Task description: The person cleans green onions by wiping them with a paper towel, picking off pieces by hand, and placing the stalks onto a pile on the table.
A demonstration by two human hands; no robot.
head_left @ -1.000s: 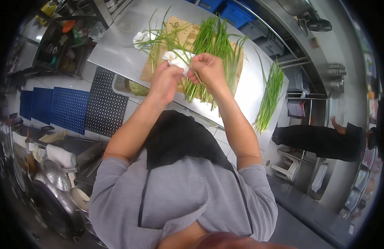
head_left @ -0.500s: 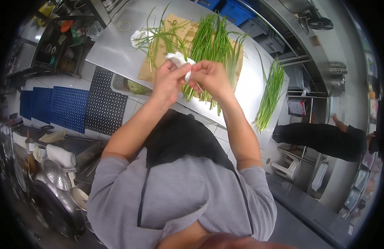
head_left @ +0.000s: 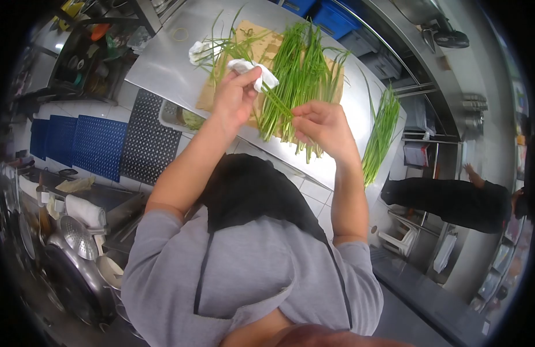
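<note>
My left hand (head_left: 235,99) pinches a crumpled white paper towel or cloth (head_left: 266,76), which is folded around a green chive stalk (head_left: 275,103). The stalk's lower end is held between the fingers of my right hand (head_left: 323,124), so it stretches between both hands. Under and beyond them, a large bunch of long green chives (head_left: 302,69) lies on a piece of brown cardboard or paper (head_left: 207,95). A few loose stalks (head_left: 224,43) are at its left, close to a second crumpled white wad (head_left: 199,53).
Everything lies on a steel table (head_left: 157,63). Another chive bunch (head_left: 383,136) rests at its right end. A rubber band (head_left: 180,34) is near the left edge. Below is a tray (head_left: 174,117). A person in black (head_left: 447,199) stands at right; pans (head_left: 71,283) are at lower left.
My right hand has moved right and down, away from my left hand, and a length of green stalk now shows between them. My left hand keeps the white towel in nearly the same place.
</note>
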